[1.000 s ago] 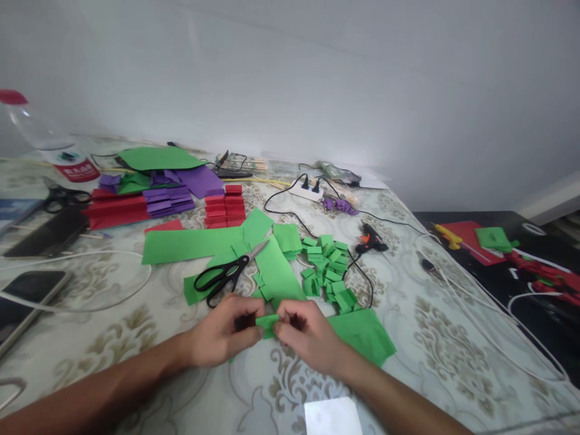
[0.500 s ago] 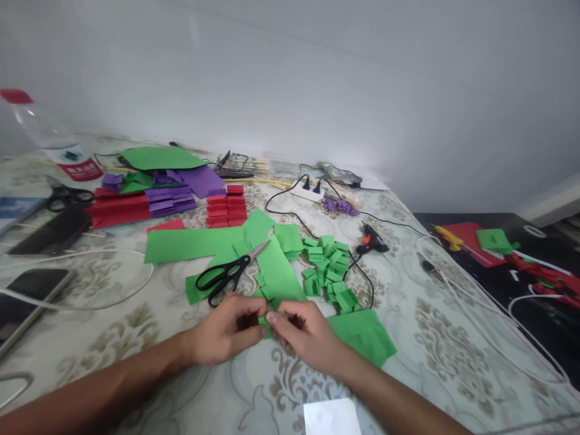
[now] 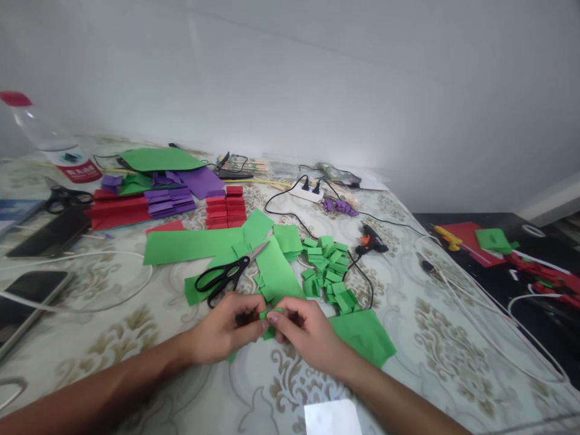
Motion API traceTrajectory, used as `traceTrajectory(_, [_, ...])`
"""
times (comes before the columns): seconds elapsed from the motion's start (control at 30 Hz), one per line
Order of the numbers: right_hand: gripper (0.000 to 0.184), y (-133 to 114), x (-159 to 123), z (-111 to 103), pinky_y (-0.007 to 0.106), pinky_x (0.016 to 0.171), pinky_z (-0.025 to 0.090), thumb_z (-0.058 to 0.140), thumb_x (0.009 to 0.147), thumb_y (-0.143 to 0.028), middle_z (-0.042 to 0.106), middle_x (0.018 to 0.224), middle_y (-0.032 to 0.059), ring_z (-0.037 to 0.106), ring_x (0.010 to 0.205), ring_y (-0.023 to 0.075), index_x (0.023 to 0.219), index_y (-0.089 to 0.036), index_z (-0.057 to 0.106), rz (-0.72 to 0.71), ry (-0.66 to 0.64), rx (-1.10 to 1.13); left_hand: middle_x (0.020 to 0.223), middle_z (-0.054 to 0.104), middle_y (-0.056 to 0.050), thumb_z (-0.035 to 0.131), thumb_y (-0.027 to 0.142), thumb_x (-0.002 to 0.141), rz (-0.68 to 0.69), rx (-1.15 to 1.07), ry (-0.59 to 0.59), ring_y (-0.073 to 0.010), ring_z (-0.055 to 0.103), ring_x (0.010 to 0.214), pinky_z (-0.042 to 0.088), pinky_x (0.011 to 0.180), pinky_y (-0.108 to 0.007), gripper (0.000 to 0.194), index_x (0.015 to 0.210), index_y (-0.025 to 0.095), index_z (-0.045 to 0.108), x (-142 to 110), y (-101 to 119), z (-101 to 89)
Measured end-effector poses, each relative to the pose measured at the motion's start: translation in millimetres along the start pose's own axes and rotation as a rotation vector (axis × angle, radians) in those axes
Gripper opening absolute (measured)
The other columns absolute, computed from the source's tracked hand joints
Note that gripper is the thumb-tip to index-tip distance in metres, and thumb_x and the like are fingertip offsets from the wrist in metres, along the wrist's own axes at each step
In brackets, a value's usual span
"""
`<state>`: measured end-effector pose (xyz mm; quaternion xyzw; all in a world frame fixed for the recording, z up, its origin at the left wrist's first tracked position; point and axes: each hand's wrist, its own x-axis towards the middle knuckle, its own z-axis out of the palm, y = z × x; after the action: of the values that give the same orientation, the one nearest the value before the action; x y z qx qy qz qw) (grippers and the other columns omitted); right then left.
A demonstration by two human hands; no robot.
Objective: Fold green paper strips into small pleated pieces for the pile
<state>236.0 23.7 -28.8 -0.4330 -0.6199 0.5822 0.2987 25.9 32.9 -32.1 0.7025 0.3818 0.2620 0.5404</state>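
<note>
Between my two hands is a small piece of green paper (image 3: 270,315), pinched at both ends. My left hand (image 3: 229,329) grips its left end with thumb and fingers. On its right end, my right hand (image 3: 306,332) presses a thumb against the fingers, which partly hide the paper. Just beyond the hands lie black-handled scissors (image 3: 226,275), resting on long green paper strips (image 3: 194,244). A heap of small folded green pieces (image 3: 327,266) sits to the right, with a larger green sheet (image 3: 365,335) beside my right wrist.
Folded red paper (image 3: 226,206) and purple paper (image 3: 170,201) lie at the back left near a bottle (image 3: 67,154). A glue gun (image 3: 371,240) and a white power strip (image 3: 307,190) with cords stand back right. Two phones (image 3: 31,302) lie on the left.
The small green paper between my fingertips has turned slightly and shows a wider, flatter edge. My hands have stayed in almost the same place.
</note>
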Motion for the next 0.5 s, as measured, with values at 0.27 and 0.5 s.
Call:
traceTrajectory(0.27, [0.028,0.4,-0.4,1.0,0.023,0.056,0.04,0.068,0.093,-0.039,0.062,0.063,-0.001,0.055,0.059,0.013,0.077,-0.019,0.059,0.02,0.017,0.046,0.066,0.056,0.002,0.058,0.039,0.096,-0.043,-0.067,0.022,-0.0134,0.05,0.062,0.04,0.058,-0.023,0.029,0.078,0.016,0.056,0.3,0.1,-1.0])
traceTrajectory(0.5, [0.018,-0.9,-2.2,1.7,0.023,0.051,0.033,0.07,0.085,-0.032,0.054,0.059,-0.0047,0.047,0.055,0.0114,0.077,-0.019,0.06,0.043,-0.013,0.013,0.062,0.053,0.004,0.059,0.031,0.093,0.05,0.04,-0.015,-0.0124,0.046,0.059,0.034,0.055,-0.023,0.023,0.074,0.017,0.054,-0.1,1.0,-0.8])
